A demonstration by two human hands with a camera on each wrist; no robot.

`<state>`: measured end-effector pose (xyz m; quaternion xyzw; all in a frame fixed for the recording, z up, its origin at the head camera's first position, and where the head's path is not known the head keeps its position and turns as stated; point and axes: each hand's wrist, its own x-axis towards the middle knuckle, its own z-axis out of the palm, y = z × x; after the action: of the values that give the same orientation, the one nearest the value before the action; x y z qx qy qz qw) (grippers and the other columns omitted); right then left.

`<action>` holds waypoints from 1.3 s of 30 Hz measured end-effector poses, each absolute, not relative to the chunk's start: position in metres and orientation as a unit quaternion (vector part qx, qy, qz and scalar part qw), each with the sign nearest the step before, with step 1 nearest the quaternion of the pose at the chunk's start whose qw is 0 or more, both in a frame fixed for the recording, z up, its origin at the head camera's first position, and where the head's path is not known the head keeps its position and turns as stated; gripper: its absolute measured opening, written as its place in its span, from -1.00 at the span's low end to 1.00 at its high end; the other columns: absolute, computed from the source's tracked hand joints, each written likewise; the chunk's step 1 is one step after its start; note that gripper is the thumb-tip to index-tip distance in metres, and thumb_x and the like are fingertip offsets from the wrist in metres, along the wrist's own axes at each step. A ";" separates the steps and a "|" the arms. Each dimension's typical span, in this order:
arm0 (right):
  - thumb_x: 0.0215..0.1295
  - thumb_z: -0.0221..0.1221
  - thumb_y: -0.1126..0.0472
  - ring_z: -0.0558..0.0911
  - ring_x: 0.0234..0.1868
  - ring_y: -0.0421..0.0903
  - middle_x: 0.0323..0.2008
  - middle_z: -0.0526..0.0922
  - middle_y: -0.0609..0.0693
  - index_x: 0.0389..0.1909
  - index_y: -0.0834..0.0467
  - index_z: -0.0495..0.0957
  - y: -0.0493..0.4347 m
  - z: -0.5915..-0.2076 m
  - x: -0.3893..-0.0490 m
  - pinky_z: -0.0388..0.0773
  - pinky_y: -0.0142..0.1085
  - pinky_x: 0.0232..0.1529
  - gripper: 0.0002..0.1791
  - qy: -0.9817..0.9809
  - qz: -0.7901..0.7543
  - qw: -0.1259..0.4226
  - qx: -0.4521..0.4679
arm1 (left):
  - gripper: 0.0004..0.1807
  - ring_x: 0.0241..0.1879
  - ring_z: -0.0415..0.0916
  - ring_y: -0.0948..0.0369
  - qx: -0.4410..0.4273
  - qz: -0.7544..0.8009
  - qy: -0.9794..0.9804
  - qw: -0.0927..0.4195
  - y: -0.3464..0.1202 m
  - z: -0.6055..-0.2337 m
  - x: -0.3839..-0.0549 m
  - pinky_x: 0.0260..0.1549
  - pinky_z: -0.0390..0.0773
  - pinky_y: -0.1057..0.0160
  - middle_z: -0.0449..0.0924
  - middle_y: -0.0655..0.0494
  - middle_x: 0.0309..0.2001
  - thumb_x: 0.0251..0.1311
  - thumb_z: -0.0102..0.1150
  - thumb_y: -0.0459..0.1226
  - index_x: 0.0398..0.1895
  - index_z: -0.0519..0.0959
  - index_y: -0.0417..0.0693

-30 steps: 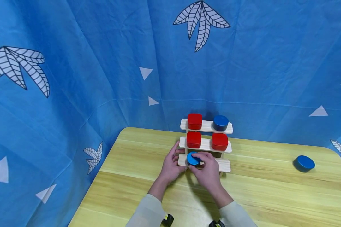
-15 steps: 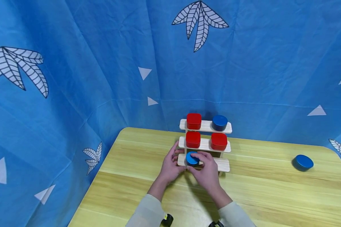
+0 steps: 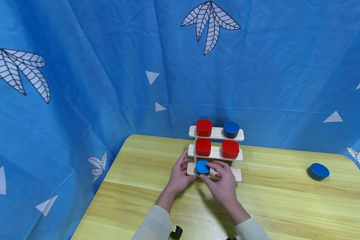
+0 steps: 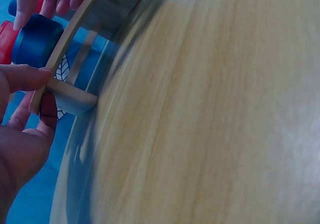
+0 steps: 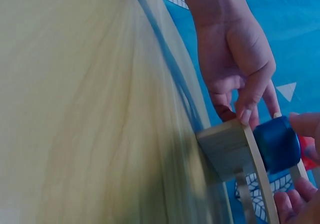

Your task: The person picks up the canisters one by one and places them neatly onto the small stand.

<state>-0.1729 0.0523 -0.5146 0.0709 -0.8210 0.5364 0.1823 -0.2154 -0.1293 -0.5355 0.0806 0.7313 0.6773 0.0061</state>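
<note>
A small three-tier wooden display shelf (image 3: 215, 151) stands at the table's back. My left hand (image 3: 179, 175) holds the left end of its lowest tier; in the left wrist view the thumb lies on top of the board and fingers curl beneath. A round blue tin (image 3: 202, 167) sits on that tier at the left. My right hand (image 3: 223, 181) is at the tin's right side, thumb and index finger spread apart by its edge. In the right wrist view fingertips (image 5: 304, 124) appear right at the blue tin (image 5: 276, 145).
Two red squarish tins, a left one (image 3: 203, 147) and a right one (image 3: 230, 149), stand on the middle tier. The top tier carries another red tin (image 3: 204, 128) and a blue tin (image 3: 231, 129). One more blue tin (image 3: 318, 171) lies on the table (image 3: 273, 200) far right. A blue curtain (image 3: 108, 66) hangs behind.
My right index finger has drawn back from the blue tin's lid to its right edge, and the right hand has shifted slightly right. The left hand keeps its hold on the shelf.
</note>
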 end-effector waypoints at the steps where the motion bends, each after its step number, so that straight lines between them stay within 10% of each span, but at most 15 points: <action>1: -0.02 0.56 0.19 0.48 0.09 -0.04 0.09 0.52 0.06 0.02 0.11 0.72 0.054 -0.515 -0.172 0.66 -0.07 -0.14 -0.50 -0.820 0.537 0.186 0.069 | 0.22 0.15 0.42 0.01 0.080 0.678 0.731 0.007 -0.129 -0.535 -0.215 0.02 0.59 0.15 0.43 0.08 0.20 -0.13 0.36 -0.72 0.60 0.09 0.19; 28: -0.11 0.57 0.35 0.62 -0.19 0.00 -0.14 0.59 0.03 -0.27 0.22 0.71 0.099 -0.523 -0.165 0.68 0.01 -0.21 -0.67 -0.811 0.514 0.279 0.029 | 0.24 0.16 0.41 0.03 0.065 0.675 0.735 0.009 -0.126 -0.533 -0.217 0.04 0.57 0.15 0.44 0.12 0.19 -0.16 0.38 -0.72 0.60 0.08 0.21; 39: -0.12 0.56 0.40 0.59 -0.18 0.03 -0.17 0.59 0.05 -0.29 0.25 0.70 0.114 -0.526 -0.166 0.60 -0.47 -0.20 -0.68 -0.798 0.523 0.299 0.021 | 0.25 0.17 0.40 0.04 0.058 0.674 0.736 0.012 -0.127 -0.535 -0.216 0.04 0.57 0.15 0.43 0.13 0.20 -0.16 0.39 -0.69 0.59 0.08 0.28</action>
<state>-0.1658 0.1143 -0.5259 0.0209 -0.7982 0.5225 0.2989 -0.2162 -0.1270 -0.5350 0.0576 0.7362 0.6742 0.0125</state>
